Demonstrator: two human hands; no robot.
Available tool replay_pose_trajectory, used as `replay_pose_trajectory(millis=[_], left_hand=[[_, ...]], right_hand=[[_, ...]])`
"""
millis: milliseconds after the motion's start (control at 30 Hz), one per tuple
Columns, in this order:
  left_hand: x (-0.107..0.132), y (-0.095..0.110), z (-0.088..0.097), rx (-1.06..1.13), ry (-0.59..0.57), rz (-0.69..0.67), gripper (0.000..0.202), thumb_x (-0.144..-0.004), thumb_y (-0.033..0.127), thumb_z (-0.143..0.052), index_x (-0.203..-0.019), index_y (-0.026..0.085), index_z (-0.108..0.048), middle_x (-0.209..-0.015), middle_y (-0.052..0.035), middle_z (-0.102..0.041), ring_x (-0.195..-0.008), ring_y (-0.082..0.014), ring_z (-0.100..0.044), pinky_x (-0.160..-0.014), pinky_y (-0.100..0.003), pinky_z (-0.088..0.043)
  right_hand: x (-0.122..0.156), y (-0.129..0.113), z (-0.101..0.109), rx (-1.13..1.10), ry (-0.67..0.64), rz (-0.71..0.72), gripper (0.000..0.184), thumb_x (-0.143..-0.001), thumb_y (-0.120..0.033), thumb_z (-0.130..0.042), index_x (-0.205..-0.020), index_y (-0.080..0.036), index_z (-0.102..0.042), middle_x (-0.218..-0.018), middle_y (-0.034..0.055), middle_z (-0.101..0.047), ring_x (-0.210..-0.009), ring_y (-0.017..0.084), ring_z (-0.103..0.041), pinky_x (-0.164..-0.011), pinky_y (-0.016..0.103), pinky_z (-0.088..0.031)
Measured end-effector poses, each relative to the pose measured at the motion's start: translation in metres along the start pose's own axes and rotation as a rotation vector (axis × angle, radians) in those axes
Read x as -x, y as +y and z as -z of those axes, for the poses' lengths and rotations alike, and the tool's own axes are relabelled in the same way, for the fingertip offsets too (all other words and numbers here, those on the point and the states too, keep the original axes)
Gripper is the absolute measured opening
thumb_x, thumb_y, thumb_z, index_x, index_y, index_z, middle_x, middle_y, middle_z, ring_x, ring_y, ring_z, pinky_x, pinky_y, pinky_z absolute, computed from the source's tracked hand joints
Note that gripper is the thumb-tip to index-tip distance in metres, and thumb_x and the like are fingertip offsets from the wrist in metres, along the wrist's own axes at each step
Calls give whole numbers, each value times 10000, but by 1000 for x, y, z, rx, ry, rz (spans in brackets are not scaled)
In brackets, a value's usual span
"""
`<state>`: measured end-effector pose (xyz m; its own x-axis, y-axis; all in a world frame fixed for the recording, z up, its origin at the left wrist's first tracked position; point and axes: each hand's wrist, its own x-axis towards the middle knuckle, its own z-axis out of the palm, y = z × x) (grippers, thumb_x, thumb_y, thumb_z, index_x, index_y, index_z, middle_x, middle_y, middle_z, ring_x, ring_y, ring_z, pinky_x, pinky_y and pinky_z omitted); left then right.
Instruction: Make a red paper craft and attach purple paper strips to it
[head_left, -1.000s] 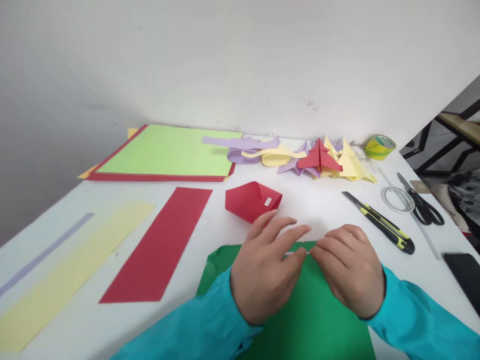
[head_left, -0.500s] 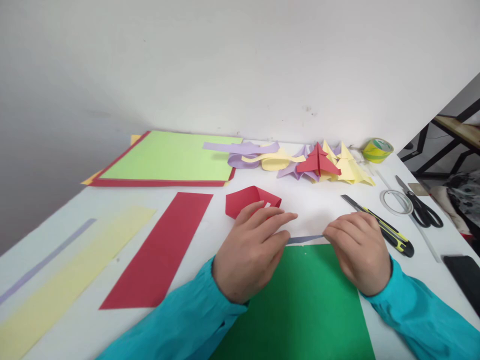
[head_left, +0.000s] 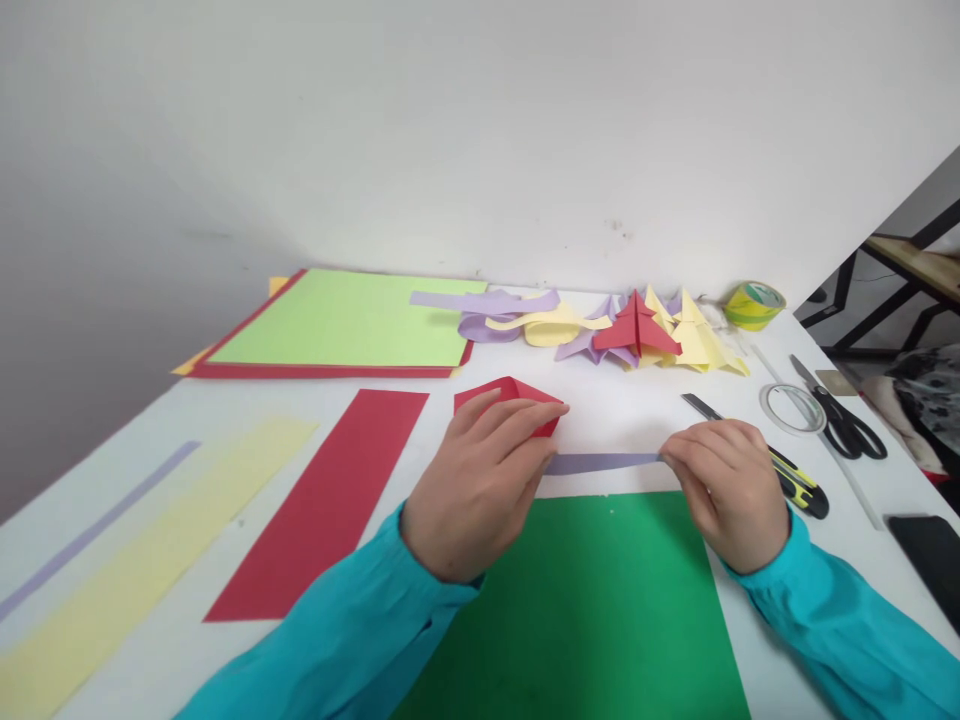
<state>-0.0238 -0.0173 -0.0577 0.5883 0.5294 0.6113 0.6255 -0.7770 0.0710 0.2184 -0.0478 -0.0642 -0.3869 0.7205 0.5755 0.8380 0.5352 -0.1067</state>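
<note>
A narrow purple paper strip (head_left: pixel 600 463) is stretched between my two hands, over the far edge of a green sheet (head_left: pixel 600 600). My left hand (head_left: pixel 484 480) pinches its left end between thumb and index finger, the other fingers reaching forward. At the strip's right end, my right hand (head_left: pixel 724 485) is closed with fingertips pressed together. Just beyond my left hand sits a folded red paper loop (head_left: pixel 510 390), partly hidden by the fingers. Next to my right hand lies a yellow and black utility knife (head_left: pixel 799 485), its middle covered by that hand.
To the left lie a red paper strip (head_left: pixel 322 500), a yellow strip (head_left: pixel 165 550) and a thin purple strip (head_left: pixel 105 525). Light green sheets (head_left: pixel 345 320) and folded paper planes (head_left: pixel 637 330) line the wall. Scissors (head_left: pixel 844 420), clear tape (head_left: pixel 793 409) and a tape roll (head_left: pixel 754 305) are at right.
My left hand has moved left and its thumb and index finger have closed on the purple strip. More of the strip now shows, held straight. My right hand has shifted slightly right.
</note>
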Motion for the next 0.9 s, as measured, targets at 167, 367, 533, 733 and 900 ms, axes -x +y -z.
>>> replay_pose_trajectory(millis=[167, 367, 533, 733, 900], left_hand=[[-1, -5, 5, -34, 25, 33, 206, -849, 82, -415, -768, 163, -587, -1056, -108, -663, -951, -225, -592, -853, -457, -446], [-2, 7, 5, 38, 103, 92, 123, -820, 93, -486, -834, 156, -591, -1078, -133, -645, -997, -243, -576, -866, -469, -453], [3, 37, -7, 51, 91, 41, 133, -830, 168, -514, -870, 174, -641, -1114, -115, -641, -1050, -260, -552, -963, -551, -365], [8, 45, -11, 132, -42, 3, 220, -826, 89, -461, -718, 171, -634, -1021, -47, -686, -922, -206, -593, -941, -491, -402], [9, 32, -11, 218, 4, 16, 232, -805, 85, -438, -714, 184, -627, -1000, -49, -688, -887, -200, -592, -902, -461, -413]], right_hand=[[0, 9, -2, 16, 54, -15, 108, -849, -135, -517, -832, -172, -616, -788, 47, -677, -780, 190, -572, -733, 347, -362], [0, 6, -3, -30, 10, 16, 134, -848, -120, -496, -821, -171, -617, -772, 48, -672, -770, 187, -568, -736, 354, -363], [1, -25, 2, -159, -86, 79, 174, -853, -114, -458, -827, -176, -619, -785, 39, -674, -810, 181, -567, -821, 388, -352], [4, -40, 2, -257, -129, 72, 176, -848, -114, -461, -794, -183, -613, -768, 24, -667, -797, 165, -572, -873, 398, -346], [3, -30, 1, -261, -100, 47, 164, -846, -133, -467, -811, -185, -619, -762, 25, -669, -791, 168, -580, -864, 404, -350]])
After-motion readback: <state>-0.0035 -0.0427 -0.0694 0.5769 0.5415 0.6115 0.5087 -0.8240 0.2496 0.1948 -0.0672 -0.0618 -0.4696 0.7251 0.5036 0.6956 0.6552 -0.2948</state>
